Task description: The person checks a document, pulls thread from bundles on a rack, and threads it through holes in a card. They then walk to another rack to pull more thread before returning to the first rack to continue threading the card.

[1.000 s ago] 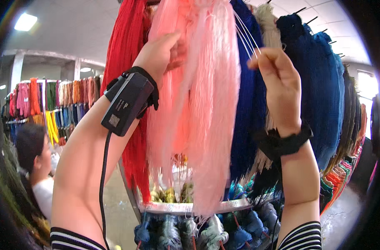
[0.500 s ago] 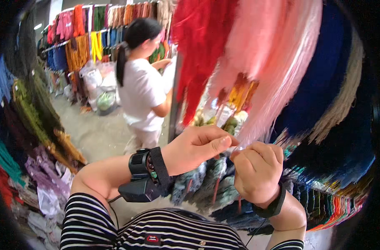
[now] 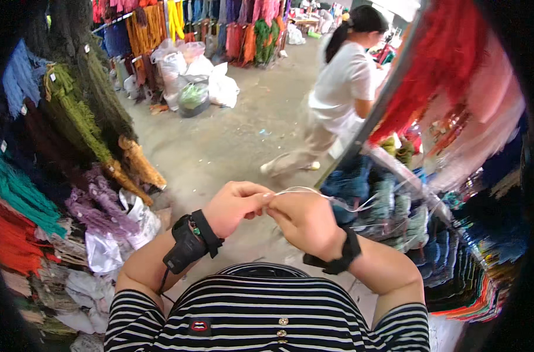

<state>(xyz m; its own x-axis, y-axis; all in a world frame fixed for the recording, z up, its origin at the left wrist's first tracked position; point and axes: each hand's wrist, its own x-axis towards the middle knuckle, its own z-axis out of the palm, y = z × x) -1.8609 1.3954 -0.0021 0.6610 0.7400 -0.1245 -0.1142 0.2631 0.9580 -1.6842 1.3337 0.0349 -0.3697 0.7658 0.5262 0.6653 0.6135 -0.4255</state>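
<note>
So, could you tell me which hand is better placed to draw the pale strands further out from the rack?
Probably the right hand: the pale strands trail from its fingertips toward the rack on that side. The left hand pinches them where both hands meet, farther from the rack.

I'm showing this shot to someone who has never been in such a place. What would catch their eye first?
Probably the two hands meeting at the centre: the left hand and right hand pinch a thin pale strand between their fingertips, just above the striped shirt. Next, the bright red and pink yarn hanks hanging at upper right, and the person in a white top walking across the concrete floor behind.
</note>
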